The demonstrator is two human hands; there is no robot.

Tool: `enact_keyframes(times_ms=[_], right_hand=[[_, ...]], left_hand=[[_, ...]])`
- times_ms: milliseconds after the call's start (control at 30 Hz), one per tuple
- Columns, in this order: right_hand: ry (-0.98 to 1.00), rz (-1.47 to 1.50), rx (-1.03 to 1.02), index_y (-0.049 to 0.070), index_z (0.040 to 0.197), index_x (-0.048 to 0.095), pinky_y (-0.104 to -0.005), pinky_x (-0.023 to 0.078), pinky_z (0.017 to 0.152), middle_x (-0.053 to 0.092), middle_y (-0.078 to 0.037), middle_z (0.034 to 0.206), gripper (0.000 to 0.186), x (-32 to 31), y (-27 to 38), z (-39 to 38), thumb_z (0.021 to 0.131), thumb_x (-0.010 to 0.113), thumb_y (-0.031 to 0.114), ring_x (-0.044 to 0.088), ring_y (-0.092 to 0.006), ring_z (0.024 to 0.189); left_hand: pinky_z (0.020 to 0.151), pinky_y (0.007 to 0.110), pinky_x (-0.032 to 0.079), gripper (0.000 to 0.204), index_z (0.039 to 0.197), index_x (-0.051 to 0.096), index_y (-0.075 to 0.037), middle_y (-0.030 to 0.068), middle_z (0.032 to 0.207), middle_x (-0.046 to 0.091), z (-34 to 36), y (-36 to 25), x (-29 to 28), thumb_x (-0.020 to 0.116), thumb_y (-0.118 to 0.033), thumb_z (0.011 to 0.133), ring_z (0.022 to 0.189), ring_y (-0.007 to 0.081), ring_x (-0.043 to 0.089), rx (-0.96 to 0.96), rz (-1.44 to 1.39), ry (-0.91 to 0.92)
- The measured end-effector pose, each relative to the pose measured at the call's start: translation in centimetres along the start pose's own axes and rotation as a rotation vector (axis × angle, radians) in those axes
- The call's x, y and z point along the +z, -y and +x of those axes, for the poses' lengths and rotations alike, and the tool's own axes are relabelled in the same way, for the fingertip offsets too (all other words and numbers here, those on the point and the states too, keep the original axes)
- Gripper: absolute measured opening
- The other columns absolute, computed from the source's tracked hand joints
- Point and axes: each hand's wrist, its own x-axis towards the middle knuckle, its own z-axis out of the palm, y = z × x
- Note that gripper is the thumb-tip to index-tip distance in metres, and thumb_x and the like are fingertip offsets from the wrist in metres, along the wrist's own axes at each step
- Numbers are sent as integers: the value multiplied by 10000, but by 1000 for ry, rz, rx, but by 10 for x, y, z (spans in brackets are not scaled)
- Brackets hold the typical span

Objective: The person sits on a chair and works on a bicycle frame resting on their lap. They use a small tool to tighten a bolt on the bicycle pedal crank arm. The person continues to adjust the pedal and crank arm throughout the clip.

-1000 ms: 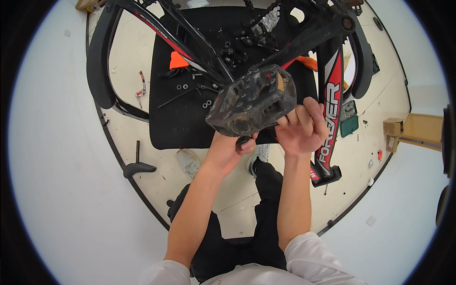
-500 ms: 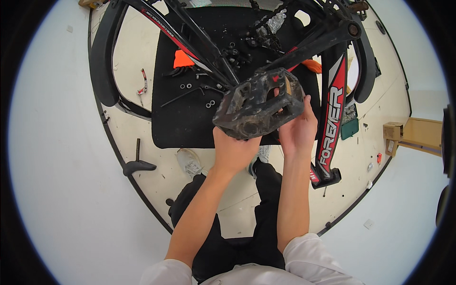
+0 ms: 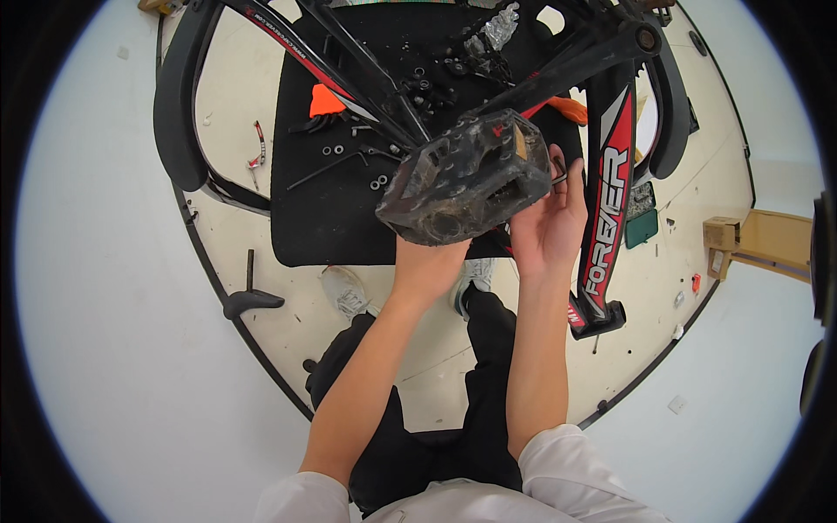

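Just above both hands, the black pedal (image 3: 462, 179) is sitting at the end of a crank arm (image 3: 562, 74), its broad, dirty face turning up toward the head. The left hand (image 3: 432, 266) is reaching beneath it, probably to be steadying it from below; the pedal is hiding the fingers, so I cannot tell whether they are gripping or spread. At its right edge, the right hand (image 3: 545, 227) is curling palm-up, thumb and fingers seemingly pinching a slim piece (image 3: 559, 177), perhaps because that side is leaving more room. Right of this hand, a red-and-black frame tube (image 3: 608, 192) is slanting down. Beyond the hands, a black chair seat (image 3: 327, 227) is serving as a workbench, apparently keeping small parts within reach: a hex key (image 3: 327, 172) and loose rings (image 3: 333, 151) are lying left of the pedal, crumpled foil (image 3: 501, 28) farther off. Around the chair, a pale floor (image 3: 436, 383) is stretching to white walls (image 3: 131, 392); a saddle (image 3: 253, 302) is resting far left of the hands, a green case (image 3: 642, 227) and cardboard box (image 3: 722, 234) to their right.
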Motion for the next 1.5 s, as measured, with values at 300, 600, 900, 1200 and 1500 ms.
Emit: enact_keyframes(times_ms=[300,600,900,1200,1500], right_hand=[[127,-144,-46,-50,1199,475,-254,342,642,418,-3,789,387,2,4,1,997,484,279,365,-105,697],[361,141,141,92,969,574,-238,287,607,339,59,650,222,-6,12,2,1016,430,255,305,-73,614],[592,152,152,119,951,568,-257,316,658,372,55,668,279,-5,9,2,1025,388,320,332,-85,645],[213,-198,-19,-57,1281,415,-446,423,1037,514,-179,1233,473,2,3,1,1009,419,330,532,-284,1129],[409,253,149,30,1229,479,-236,384,615,515,11,748,345,-12,7,9,1010,445,294,456,-85,679]], left_hand=[[507,226,326,101,895,546,-49,19,755,526,-2,-4,0,631,-70,845,580,79,441,-225,-352,-29],[523,234,318,120,895,526,-48,46,776,524,-1,-12,-10,618,-106,844,566,84,414,-350,-505,156],[492,216,312,124,906,532,-46,58,780,539,0,-18,-9,620,-111,848,537,69,402,-436,-656,190],[518,205,370,139,982,569,-29,39,820,578,11,5,0,636,-74,868,611,58,485,548,236,-246],[489,228,311,94,892,543,-49,49,767,549,-2,-23,-7,620,-93,861,551,83,437,-396,-642,120]])
